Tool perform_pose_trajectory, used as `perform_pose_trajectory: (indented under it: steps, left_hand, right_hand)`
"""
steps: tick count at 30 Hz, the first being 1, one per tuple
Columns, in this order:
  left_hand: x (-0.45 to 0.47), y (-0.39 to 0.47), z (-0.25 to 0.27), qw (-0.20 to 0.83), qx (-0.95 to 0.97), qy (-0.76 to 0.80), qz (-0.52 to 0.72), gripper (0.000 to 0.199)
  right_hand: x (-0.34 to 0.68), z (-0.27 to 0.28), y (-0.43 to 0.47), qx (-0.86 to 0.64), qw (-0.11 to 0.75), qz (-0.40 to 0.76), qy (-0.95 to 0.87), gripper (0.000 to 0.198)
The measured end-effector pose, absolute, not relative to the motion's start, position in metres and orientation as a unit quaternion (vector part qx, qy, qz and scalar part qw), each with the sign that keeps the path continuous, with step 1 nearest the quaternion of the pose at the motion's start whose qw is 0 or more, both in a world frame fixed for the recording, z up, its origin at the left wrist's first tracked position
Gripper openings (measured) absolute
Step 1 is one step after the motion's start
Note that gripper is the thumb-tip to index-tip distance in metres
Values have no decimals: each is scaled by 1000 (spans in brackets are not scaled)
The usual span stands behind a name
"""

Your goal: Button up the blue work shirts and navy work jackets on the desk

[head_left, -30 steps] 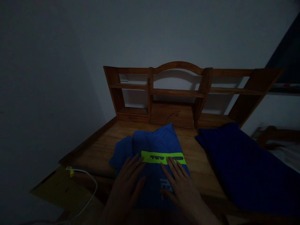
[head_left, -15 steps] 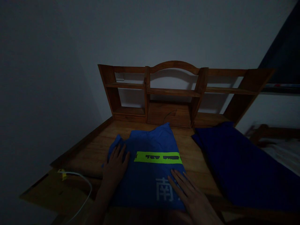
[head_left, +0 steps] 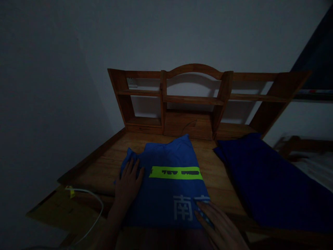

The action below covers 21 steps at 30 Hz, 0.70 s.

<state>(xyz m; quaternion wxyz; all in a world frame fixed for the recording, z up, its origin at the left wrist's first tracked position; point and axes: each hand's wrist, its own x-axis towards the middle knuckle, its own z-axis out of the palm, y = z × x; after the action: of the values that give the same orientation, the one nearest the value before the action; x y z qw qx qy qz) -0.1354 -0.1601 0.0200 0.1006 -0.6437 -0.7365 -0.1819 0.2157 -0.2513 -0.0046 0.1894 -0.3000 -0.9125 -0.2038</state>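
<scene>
A folded blue work garment [head_left: 161,198] lies on the wooden desk, with a yellow-green stripe across it and white characters near its lower edge. My left hand [head_left: 128,180] rests flat on its left side, fingers a little spread. At the lower right corner is my right hand [head_left: 218,222], its fingers apart over the cloth beside the white characters. Part of that corner and some of the lettering are hidden under the right hand. The lighting is dim.
A wooden shelf unit [head_left: 192,100] stands along the desk's back. Dark blue cloth [head_left: 270,184] lies on the right and reaches the front edge. A white cable [head_left: 97,198] hangs by a yellowish board [head_left: 59,211] at lower left. Bare desk surface [head_left: 104,163] shows at left.
My right hand has slid down and to the right, toward the garment's lower corner, uncovering more of the white lettering. My left hand stays in place on the cloth.
</scene>
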Motion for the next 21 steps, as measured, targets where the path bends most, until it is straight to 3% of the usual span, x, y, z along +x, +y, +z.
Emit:
perform_pose_trajectory:
  steps: [10, 21]
  left_hand:
    - [-135, -161, 22, 88, -640, -739, -193, 47]
    - [-140, -153, 7, 88, -628, -751, -184, 51]
  right_hand:
    - [200, -6, -244, -350, 208, -210, -889, 54]
    - [214, -23, -259, -440, 290, -104, -843, 58]
